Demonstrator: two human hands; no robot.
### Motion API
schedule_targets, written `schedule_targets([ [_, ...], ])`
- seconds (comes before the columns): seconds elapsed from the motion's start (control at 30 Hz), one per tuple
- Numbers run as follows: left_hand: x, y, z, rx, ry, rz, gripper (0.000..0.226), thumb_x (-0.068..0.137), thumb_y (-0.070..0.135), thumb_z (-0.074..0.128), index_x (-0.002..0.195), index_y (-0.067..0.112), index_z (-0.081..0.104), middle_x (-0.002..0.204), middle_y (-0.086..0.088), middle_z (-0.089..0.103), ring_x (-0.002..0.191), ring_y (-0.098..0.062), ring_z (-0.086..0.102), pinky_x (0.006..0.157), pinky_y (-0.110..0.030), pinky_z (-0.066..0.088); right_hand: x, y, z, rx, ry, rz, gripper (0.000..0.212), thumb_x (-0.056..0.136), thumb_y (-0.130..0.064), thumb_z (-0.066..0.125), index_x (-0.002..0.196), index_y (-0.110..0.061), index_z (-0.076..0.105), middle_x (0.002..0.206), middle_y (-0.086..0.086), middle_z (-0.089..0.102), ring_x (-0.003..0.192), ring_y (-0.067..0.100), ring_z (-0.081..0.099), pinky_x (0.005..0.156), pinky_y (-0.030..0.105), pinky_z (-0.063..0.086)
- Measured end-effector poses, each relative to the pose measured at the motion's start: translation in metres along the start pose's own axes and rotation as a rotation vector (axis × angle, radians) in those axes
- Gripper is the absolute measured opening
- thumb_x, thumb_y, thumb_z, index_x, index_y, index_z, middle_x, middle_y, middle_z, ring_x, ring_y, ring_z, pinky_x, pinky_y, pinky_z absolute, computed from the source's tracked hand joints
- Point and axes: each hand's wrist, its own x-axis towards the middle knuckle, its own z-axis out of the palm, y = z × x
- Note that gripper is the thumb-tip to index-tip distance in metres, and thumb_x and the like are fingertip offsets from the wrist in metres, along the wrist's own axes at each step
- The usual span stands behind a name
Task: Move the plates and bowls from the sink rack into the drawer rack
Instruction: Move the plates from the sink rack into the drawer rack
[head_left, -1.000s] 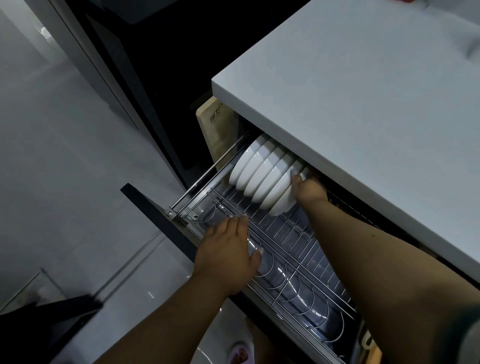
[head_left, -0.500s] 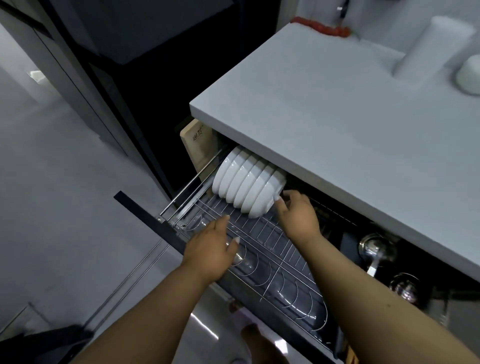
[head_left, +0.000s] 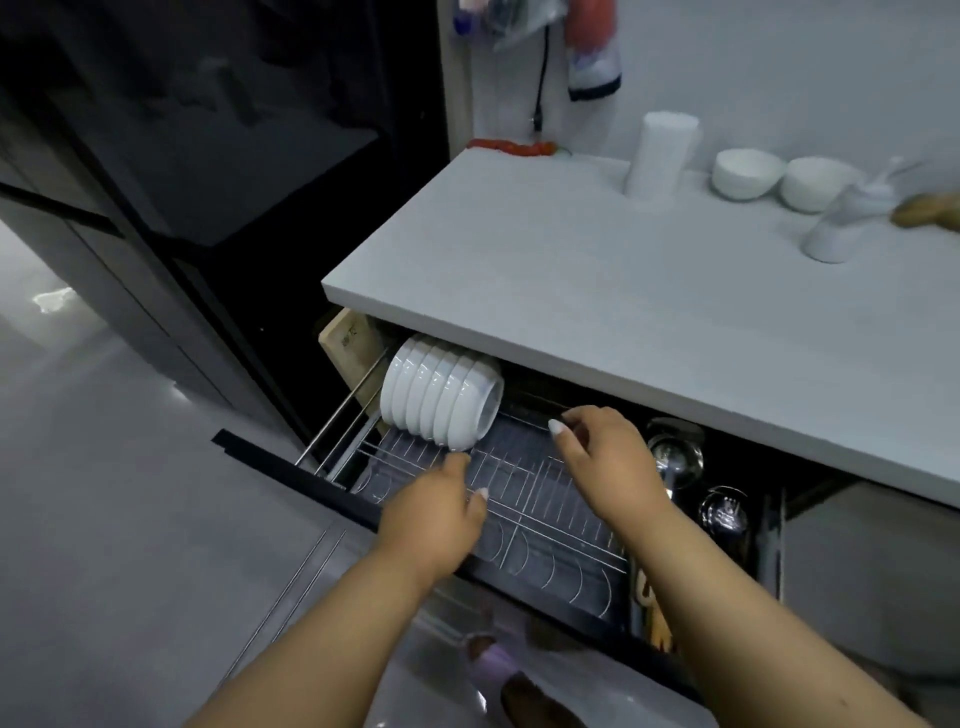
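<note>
Both hands have come away from the row of white bowls (head_left: 441, 397) since half a second ago: the right hand (head_left: 605, 462), which was at the last bowl's rim, now hangs apart from it over the bare wires of the drawer rack (head_left: 545, 499), and the view has lifted to show the countertop (head_left: 597, 291).

Risk, as I judge it: the bowls stand on edge, leaning together at the rack's far-left end, and a knock from either wrist while withdrawing could tip the end bowl flat onto the wires. The low countertop edge just above the right hand is another thing to bump.

Left hand (head_left: 434, 512) sits near the drawer's front edge just below the bowls, fingers loosely bent, holding nothing (its fingertips seem near the wires, contact unclear). Right hand is relaxed too, fingers slightly curled, empty. Two more bowls (head_left: 779, 176) wait well beyond both hands on the countertop.
</note>
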Motion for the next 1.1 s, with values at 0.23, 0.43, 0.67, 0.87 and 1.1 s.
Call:
schedule_targets([
  [0.23, -0.009, 0.075, 0.013, -0.003, -0.036, 0.157, 0.042, 0.097, 0.039, 0.041, 0.133, 0.019, 0.040, 0.101, -0.001, 0.066, 0.096, -0.022, 0.060, 0.073, -0.035, 0.049, -0.060, 0.039, -0.079, 0.012, 0.169, 0.074, 0.038, 0.094, -0.046, 0.047, 0.112, -0.016, 0.064, 0.100, 0.000, 0.062, 0.097, 0.017, 0.056, 0.077, 0.026, 0.040],
  [0.43, -0.012, 0.152, 0.036, 0.038, -0.065, 0.304, 0.041, 0.097, 0.041, 0.041, 0.132, 0.021, 0.040, 0.093, 0.002, 0.066, 0.092, -0.020, 0.060, 0.066, -0.032, 0.043, -0.105, 0.083, -0.135, 0.019, 0.300, 0.184, 0.032, 0.095, -0.043, 0.046, 0.099, -0.018, 0.066, 0.092, -0.005, 0.061, 0.091, 0.014, 0.054, 0.071, 0.027, 0.039],
  [0.67, -0.015, 0.244, 0.055, 0.113, -0.116, 0.484, 0.038, 0.097, 0.038, 0.041, 0.131, 0.021, 0.042, 0.094, 0.003, 0.065, 0.085, -0.018, 0.060, 0.064, -0.030, 0.045, -0.145, 0.147, -0.189, 0.050, 0.434, 0.288, 0.034, 0.095, -0.041, 0.049, 0.109, -0.015, 0.065, 0.104, 0.000, 0.061, 0.102, 0.016, 0.052, 0.081, 0.026, 0.039],
  [0.87, -0.032, 0.359, 0.104, 0.086, -0.198, 0.611, 0.043, 0.097, 0.040, 0.042, 0.134, 0.019, 0.041, 0.105, 0.000, 0.066, 0.096, -0.022, 0.061, 0.077, -0.035, 0.051, -0.198, 0.228, -0.263, 0.016, 0.498, 0.389, 0.036, 0.095, -0.044, 0.047, 0.107, -0.016, 0.065, 0.104, 0.000, 0.060, 0.101, 0.015, 0.052, 0.079, 0.024, 0.038],
  [1.1, -0.084, 0.512, 0.185, 0.103, -0.352, 0.844, 0.043, 0.097, 0.040, 0.044, 0.132, 0.015, 0.043, 0.123, -0.006, 0.058, 0.112, -0.024, 0.054, 0.085, -0.030, 0.042, -0.289, 0.338, -0.347, -0.045, 0.617, 0.601, 0.034, 0.095, -0.043, 0.047, 0.103, -0.016, 0.065, 0.098, 0.000, 0.060, 0.092, 0.016, 0.054, 0.074, 0.025, 0.038],
])
